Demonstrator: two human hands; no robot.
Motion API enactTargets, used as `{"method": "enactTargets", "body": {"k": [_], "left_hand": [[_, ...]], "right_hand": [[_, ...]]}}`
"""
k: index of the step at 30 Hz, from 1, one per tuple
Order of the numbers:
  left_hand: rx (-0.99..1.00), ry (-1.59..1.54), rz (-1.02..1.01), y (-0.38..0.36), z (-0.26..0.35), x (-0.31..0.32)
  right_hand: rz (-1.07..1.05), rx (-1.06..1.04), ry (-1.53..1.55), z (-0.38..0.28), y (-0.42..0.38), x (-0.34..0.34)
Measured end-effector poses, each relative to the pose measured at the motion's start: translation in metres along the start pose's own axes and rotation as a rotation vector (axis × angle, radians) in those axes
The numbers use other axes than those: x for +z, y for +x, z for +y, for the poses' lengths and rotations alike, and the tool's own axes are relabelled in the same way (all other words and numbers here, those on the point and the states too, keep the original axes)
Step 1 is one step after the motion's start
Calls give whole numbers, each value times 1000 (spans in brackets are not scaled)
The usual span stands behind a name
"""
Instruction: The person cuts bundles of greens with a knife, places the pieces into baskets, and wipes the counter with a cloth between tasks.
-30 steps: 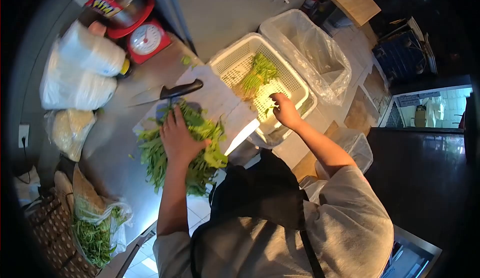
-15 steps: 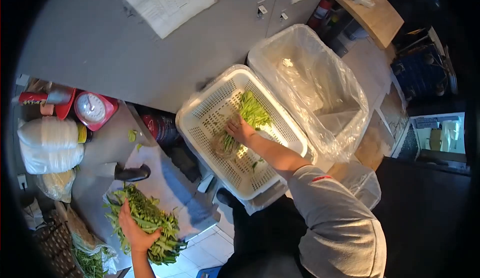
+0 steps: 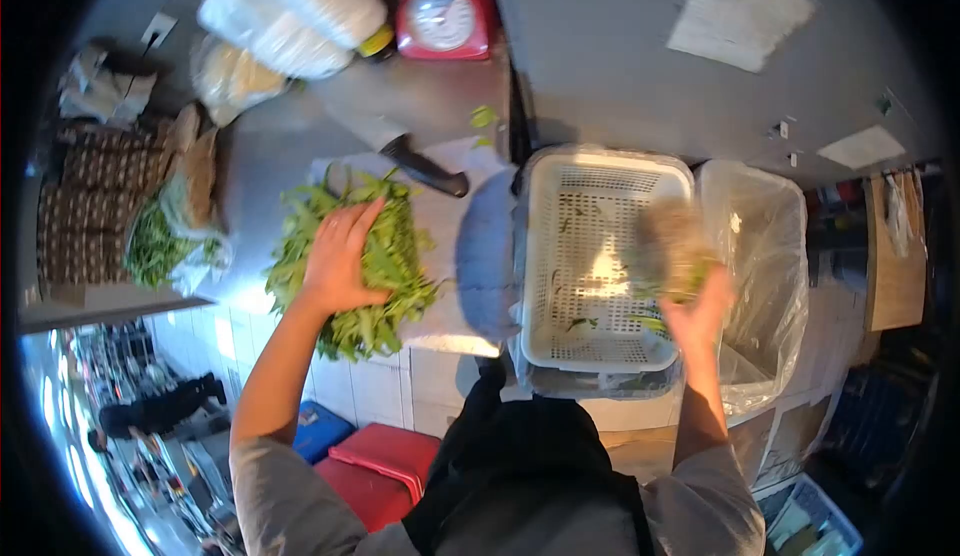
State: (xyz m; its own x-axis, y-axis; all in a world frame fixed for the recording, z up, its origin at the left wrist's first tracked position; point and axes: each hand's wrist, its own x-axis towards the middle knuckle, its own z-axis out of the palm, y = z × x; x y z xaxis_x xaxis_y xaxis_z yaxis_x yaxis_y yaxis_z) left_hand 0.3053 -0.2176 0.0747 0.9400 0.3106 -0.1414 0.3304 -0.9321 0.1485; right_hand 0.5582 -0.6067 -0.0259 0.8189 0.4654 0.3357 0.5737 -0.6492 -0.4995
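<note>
My left hand lies on top of a big pile of leafy greens, its thumb spread away from the fingers. The pile sits on a pale sheet on the metal counter. A knife with a black handle is just behind it. My right hand is closed on a bunch of greens, brownish at the far end and smeared by motion. It is over the right side of a white perforated basket, where a few loose leaves lie. Next to the basket stands a bin lined with clear plastic.
A red scale and a roll of plastic bags stand at the back of the counter. Stacked patterned cartons and bagged greens are at left. Red stools stand below. Another person is far off at lower left.
My view has turned and shifted. My right hand has lifted the bunch from inside the basket and moved it towards the lined bin. My left hand stays on the pile of greens.
</note>
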Motion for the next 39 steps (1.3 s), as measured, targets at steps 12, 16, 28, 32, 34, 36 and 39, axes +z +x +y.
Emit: {"method": "enactTargets", "body": {"k": [12, 16, 28, 32, 34, 36, 39], "left_hand": [[144, -12, -79, 4, -19, -9], [183, -173, -152, 26, -40, -24], [165, -291, -387, 42, -65, -26], [146, -514, -487, 28, -86, -44], [180, -536, -379, 3, -80, -70], [257, -562, -72, -25, -87, -70], [196, -765, -70, -61, -97, -79]], "right_hand": [[-191, 373, 356, -73, -25, -69], [-711, 329, 931, -235, -84, 11], [-438, 1028, 1681, -377, -65, 104], [-349, 928, 1690, -393, -69, 110], [-311, 859, 1692, -405, -72, 109], [-322, 694, 1660, -411, -72, 112], [-380, 538, 1465, -416, -84, 123]]}}
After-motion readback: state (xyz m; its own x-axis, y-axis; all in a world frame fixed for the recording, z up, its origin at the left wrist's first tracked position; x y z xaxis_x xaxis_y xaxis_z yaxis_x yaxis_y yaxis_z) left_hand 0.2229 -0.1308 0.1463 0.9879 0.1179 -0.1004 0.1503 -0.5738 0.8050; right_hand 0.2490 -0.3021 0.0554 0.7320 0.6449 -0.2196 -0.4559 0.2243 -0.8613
